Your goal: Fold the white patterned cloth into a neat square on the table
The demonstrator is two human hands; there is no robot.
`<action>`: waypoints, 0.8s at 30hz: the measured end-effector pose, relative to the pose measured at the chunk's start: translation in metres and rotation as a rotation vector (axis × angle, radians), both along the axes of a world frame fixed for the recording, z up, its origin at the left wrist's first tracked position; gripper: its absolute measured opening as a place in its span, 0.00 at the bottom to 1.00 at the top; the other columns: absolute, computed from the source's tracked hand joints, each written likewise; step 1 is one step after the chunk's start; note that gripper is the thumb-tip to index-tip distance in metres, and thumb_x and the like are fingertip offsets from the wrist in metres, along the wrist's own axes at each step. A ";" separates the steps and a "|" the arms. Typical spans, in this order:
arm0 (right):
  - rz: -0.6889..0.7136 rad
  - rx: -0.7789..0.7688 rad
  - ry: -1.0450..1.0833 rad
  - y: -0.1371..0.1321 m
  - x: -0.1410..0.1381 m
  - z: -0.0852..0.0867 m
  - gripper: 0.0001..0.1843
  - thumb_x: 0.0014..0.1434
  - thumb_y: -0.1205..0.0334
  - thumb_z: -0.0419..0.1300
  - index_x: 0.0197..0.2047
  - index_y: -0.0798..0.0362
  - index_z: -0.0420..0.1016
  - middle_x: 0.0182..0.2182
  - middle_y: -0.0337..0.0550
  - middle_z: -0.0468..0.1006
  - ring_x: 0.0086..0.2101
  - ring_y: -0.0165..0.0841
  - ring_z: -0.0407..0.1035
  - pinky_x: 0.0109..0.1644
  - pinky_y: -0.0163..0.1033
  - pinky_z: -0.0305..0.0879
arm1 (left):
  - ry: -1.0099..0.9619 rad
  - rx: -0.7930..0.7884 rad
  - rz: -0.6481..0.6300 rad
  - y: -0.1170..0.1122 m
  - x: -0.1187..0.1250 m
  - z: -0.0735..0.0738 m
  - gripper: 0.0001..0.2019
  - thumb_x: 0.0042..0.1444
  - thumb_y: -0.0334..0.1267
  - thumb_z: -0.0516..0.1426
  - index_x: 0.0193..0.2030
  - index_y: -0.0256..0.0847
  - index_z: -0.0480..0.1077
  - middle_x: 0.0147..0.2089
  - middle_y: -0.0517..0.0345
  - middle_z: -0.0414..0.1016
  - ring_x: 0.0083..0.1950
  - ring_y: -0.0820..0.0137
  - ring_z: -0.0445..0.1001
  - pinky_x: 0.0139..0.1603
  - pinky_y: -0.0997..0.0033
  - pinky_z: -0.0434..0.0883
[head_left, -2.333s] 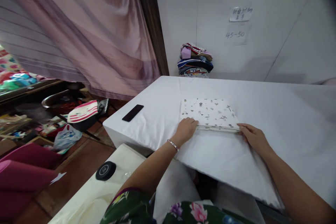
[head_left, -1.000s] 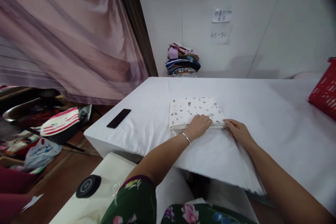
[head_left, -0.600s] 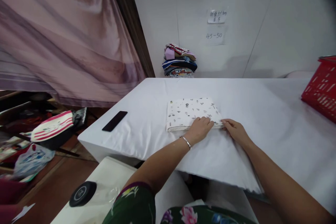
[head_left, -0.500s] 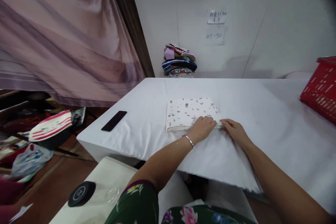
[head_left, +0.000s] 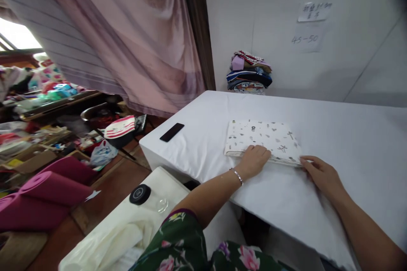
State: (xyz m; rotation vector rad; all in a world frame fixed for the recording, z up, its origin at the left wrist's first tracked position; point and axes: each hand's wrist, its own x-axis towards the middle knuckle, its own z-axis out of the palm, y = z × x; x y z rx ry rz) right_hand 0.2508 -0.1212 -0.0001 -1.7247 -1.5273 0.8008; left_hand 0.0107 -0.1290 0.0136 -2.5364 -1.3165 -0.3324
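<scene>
A folded white cloth [head_left: 262,135] with small grey and dark prints lies flat on the white-covered table, its layered edge towards me. My left hand [head_left: 256,161], with a bracelet on its wrist, has its fingers curled over the middle of that near edge. At the near right corner, my right hand [head_left: 321,173] pinches the cloth between thumb and fingers. The undersides of both hands are hidden.
A dark phone [head_left: 172,132] lies on the table's left part. Stacked folded clothes [head_left: 249,74] stand by the wall beyond the table. Lower left, a white surface [head_left: 160,178] carries a round black object [head_left: 140,194]. Pink rolls [head_left: 47,192] lie farther left.
My view has swung left, so the red basket is out of sight. My left hand has slid left along the cloth's near edge, away from my right hand, which stays at the corner.
</scene>
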 end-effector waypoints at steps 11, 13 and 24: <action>0.007 -0.020 0.000 0.000 -0.001 0.001 0.24 0.48 0.43 0.56 0.40 0.50 0.76 0.24 0.42 0.76 0.18 0.32 0.63 0.25 0.39 0.60 | -0.137 -0.006 0.374 -0.024 -0.090 0.002 0.10 0.56 0.28 0.49 0.43 0.42 0.65 0.45 0.53 0.70 0.48 0.64 0.65 0.45 0.63 0.63; 0.003 -0.025 -0.017 0.000 -0.001 0.000 0.24 0.48 0.43 0.56 0.41 0.49 0.76 0.24 0.42 0.77 0.19 0.32 0.63 0.26 0.39 0.60 | -0.161 -0.008 0.397 -0.024 -0.091 0.003 0.09 0.56 0.28 0.50 0.42 0.42 0.65 0.45 0.53 0.70 0.48 0.64 0.65 0.45 0.63 0.64; -0.028 -0.038 -0.005 0.002 0.000 -0.004 0.26 0.48 0.41 0.56 0.44 0.49 0.73 0.25 0.42 0.77 0.20 0.33 0.65 0.27 0.40 0.62 | -0.344 -0.119 0.443 -0.046 -0.108 0.001 0.16 0.56 0.36 0.53 0.52 0.45 0.63 0.49 0.56 0.67 0.48 0.68 0.66 0.46 0.70 0.67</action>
